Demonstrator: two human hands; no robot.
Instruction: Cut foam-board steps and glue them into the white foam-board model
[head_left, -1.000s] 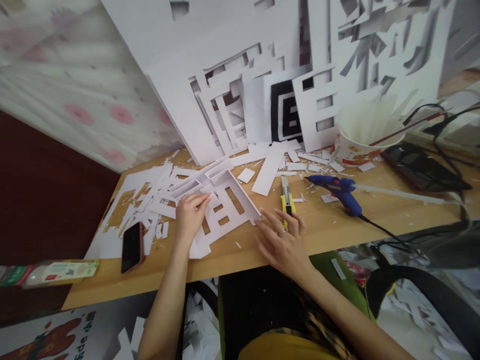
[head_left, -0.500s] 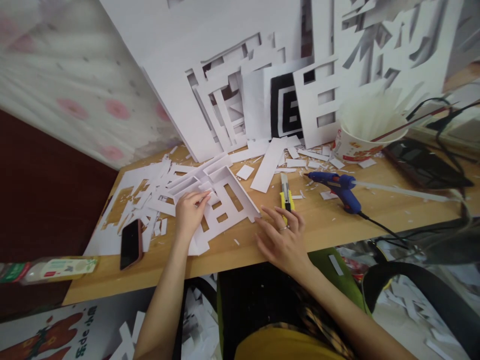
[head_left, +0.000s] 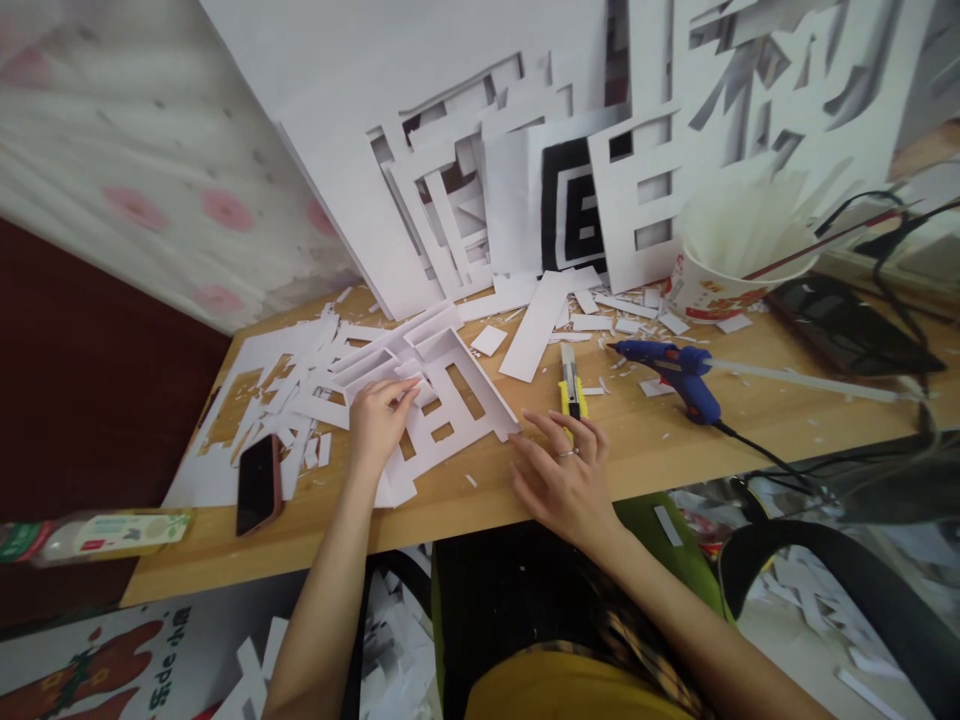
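A white foam-board character point(head_left: 480, 436) with raised side strips and cut-out openings lies on the wooden table. My left hand point(head_left: 379, 420) is over its left part, thumb and fingers pinched on a small white strip point(head_left: 424, 392) standing on the board. Just right of the character's corner, my right hand point(head_left: 566, 460) hovers low with fingers spread and holds nothing; its fingertips are close to the corner, and I cannot tell if they touch. A yellow utility knife point(head_left: 571, 385) with its blade out lies beyond my right fingers.
A blue hot glue gun point(head_left: 671, 375) with a glue stick lies at right, its cord trailing off the edge. Behind it stands a paper tub point(head_left: 705, 295) of glue sticks. Scraps and a phone point(head_left: 259, 484) lie left. Cut-out boards point(head_left: 322, 150) lean at the back.
The camera view shifts very slightly. Both hands keep their places, the left still pinching the strip and the right still spread beside the corner.
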